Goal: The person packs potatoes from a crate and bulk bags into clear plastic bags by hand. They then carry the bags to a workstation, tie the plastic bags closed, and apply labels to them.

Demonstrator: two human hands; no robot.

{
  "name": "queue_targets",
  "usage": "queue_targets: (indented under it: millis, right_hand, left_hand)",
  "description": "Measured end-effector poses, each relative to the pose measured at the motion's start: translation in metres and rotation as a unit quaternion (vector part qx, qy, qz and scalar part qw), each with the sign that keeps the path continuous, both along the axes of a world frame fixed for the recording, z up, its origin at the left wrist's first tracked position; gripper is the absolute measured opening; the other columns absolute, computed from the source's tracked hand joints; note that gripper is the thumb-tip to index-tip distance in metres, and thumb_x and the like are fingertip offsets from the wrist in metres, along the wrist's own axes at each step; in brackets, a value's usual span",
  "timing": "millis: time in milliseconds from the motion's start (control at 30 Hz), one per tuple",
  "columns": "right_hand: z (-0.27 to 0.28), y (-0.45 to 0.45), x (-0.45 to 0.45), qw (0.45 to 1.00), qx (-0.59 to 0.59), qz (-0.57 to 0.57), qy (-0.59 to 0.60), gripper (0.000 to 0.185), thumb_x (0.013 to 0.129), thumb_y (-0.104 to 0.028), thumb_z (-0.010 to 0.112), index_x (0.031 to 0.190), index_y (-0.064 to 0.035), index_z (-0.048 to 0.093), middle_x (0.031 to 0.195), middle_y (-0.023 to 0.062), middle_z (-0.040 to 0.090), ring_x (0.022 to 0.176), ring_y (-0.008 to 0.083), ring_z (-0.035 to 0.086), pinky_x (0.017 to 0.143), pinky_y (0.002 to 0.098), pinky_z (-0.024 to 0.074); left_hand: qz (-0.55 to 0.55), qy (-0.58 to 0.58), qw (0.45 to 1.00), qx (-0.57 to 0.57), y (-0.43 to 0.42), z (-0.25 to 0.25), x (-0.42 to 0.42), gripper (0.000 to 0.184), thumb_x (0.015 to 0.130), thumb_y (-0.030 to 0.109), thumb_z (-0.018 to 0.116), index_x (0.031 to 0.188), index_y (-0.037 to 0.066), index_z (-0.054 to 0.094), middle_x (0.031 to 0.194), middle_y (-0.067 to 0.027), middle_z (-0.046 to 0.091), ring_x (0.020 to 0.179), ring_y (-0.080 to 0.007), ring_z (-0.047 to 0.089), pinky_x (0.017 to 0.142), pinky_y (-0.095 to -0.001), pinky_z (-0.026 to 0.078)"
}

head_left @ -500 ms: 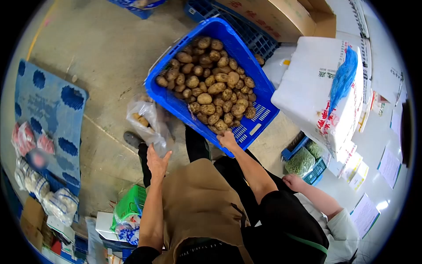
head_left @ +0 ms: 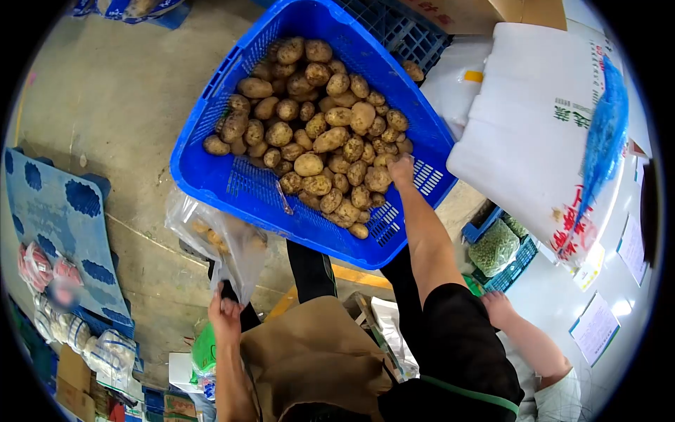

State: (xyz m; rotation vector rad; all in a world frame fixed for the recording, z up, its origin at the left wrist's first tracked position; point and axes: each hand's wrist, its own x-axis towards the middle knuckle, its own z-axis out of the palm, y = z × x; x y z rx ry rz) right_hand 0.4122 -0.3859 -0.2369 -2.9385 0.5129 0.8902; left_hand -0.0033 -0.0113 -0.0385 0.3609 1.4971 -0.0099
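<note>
Brown potatoes (head_left: 308,164) fill much of a blue plastic crate (head_left: 295,238), whose near-left floor shows bare. My right hand (head_left: 401,171) reaches over its right side, fingers curled against the potatoes; what they hold, if anything, is hidden. Left of the crate, a clear plastic bag (head_left: 242,264) contains a few potatoes. My left hand (head_left: 226,316) is closed on the bag's near edge.
A white foam box (head_left: 520,119) with blue plastic stands at the right. Below it are bagged green goods (head_left: 494,247) in a small crate. A co-worker's hand (head_left: 498,308) is at lower right. A blue mat (head_left: 60,225) lies left.
The crate looks larger, its near edge lower in view. My right hand has moved up and right from its near rim to the potatoes. My left hand has gone lower left and closed on the bag.
</note>
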Motion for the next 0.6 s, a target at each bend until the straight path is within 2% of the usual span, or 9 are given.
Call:
queue_targets:
  millis: [133, 200, 233, 300, 367, 433, 467, 533, 600]
  right_hand:
    - [-0.053, -0.016, 0.021, 0.987, -0.009, -0.057, 0.153, 0.064, 0.083, -0.023, 0.067, 0.136, 0.0029, 0.041, 0.137, 0.0266, 0.044, 0.119, 0.0386, 0.051, 0.101, 0.0431, 0.0434]
    - [-0.082, -0.029, 0.019, 0.978, -0.020, -0.052, 0.203, 0.065, 0.083, -0.024, 0.066, 0.136, 0.0030, 0.042, 0.138, 0.0254, 0.045, 0.120, 0.0379, 0.051, 0.101, 0.0419, 0.0432]
    - [-0.089, -0.033, 0.015, 0.986, -0.013, -0.019, 0.167, 0.057, 0.081, -0.026, 0.068, 0.126, 0.0044, 0.050, 0.126, 0.0242, 0.053, 0.110, 0.0352, 0.056, 0.094, 0.0405, 0.0457]
    - [-0.105, -0.037, 0.000, 0.993, 0.016, 0.054, 0.107, 0.046, 0.076, -0.028, 0.073, 0.105, 0.0072, 0.065, 0.101, 0.0218, 0.068, 0.089, 0.0300, 0.066, 0.078, 0.0376, 0.0508]
    - [-0.081, -0.037, -0.004, 0.988, 0.081, 0.062, 0.113, 0.032, 0.072, -0.020, 0.070, 0.090, 0.0057, 0.068, 0.082, 0.0149, 0.069, 0.070, 0.0231, 0.064, 0.064, 0.0377, 0.0504]
    - [-0.055, -0.047, 0.003, 0.958, 0.281, 0.052, 0.027, 0.033, 0.071, -0.022, 0.072, 0.090, 0.0039, 0.069, 0.088, 0.0159, 0.071, 0.074, 0.0263, 0.067, 0.065, 0.0389, 0.0516]
    - [-0.022, -0.016, 0.002, 0.972, 0.224, 0.067, 0.005, 0.033, 0.072, -0.024, 0.072, 0.090, 0.0040, 0.070, 0.090, 0.0160, 0.071, 0.078, 0.0279, 0.068, 0.072, 0.0387, 0.0526]
    - [-0.038, -0.033, -0.009, 0.964, 0.259, 0.005, -0.061, 0.059, 0.071, -0.018, 0.075, 0.120, 0.0065, 0.053, 0.107, 0.0177, 0.065, 0.097, 0.0282, 0.062, 0.086, 0.0367, 0.0497]
    - [-0.036, -0.041, -0.010, 0.974, 0.222, -0.013, -0.030, 0.054, 0.076, -0.007, 0.069, 0.123, 0.0074, 0.047, 0.112, 0.0183, 0.062, 0.099, 0.0290, 0.061, 0.087, 0.0357, 0.0494]
  left_hand:
    - [-0.033, -0.075, 0.997, 0.015, -0.020, 0.055, -0.025, 0.050, 0.100, 0.039, 0.047, 0.140, 0.009, 0.043, 0.051, 0.0070, 0.024, 0.045, -0.0072, 0.024, 0.057, -0.0262, 0.034]
    - [0.050, -0.043, 0.997, 0.047, -0.019, 0.064, -0.029, 0.049, 0.101, 0.036, 0.043, 0.142, 0.010, 0.039, 0.051, 0.0073, 0.023, 0.044, -0.0066, 0.022, 0.056, -0.0257, 0.033]
    - [0.091, -0.025, 0.993, 0.066, -0.018, 0.067, -0.031, 0.048, 0.102, 0.035, 0.042, 0.143, 0.010, 0.037, 0.050, 0.0074, 0.022, 0.043, -0.0063, 0.022, 0.056, -0.0254, 0.033]
    - [0.077, -0.041, 0.994, 0.065, -0.015, 0.066, -0.031, 0.049, 0.103, 0.033, 0.040, 0.145, 0.010, 0.033, 0.050, 0.0076, 0.023, 0.043, -0.0059, 0.021, 0.055, -0.0251, 0.033]
    - [0.074, -0.045, 0.994, 0.060, -0.017, 0.074, -0.035, 0.050, 0.103, 0.033, 0.040, 0.146, 0.008, 0.030, 0.051, 0.0077, 0.023, 0.044, -0.0059, 0.022, 0.055, -0.0249, 0.032]
    - [0.068, -0.062, 0.994, 0.067, -0.017, 0.074, -0.018, 0.050, 0.102, 0.033, 0.044, 0.142, 0.004, 0.035, 0.051, 0.0077, 0.025, 0.044, -0.0068, 0.023, 0.058, -0.0271, 0.034]
    - [0.069, -0.071, 0.992, 0.073, -0.011, 0.077, -0.016, 0.051, 0.102, 0.035, 0.043, 0.143, 0.006, 0.035, 0.050, 0.0073, 0.025, 0.045, -0.0073, 0.023, 0.057, -0.0266, 0.031]
    - [0.051, -0.067, 0.993, 0.084, 0.000, 0.085, -0.010, 0.053, 0.102, 0.037, 0.041, 0.143, 0.005, 0.035, 0.051, 0.0066, 0.025, 0.046, -0.0082, 0.024, 0.059, -0.0279, 0.033]
    - [0.013, -0.109, 0.989, 0.099, 0.010, 0.092, -0.007, 0.055, 0.102, 0.038, 0.041, 0.144, 0.004, 0.034, 0.051, 0.0062, 0.025, 0.047, -0.0088, 0.024, 0.060, -0.0282, 0.033]
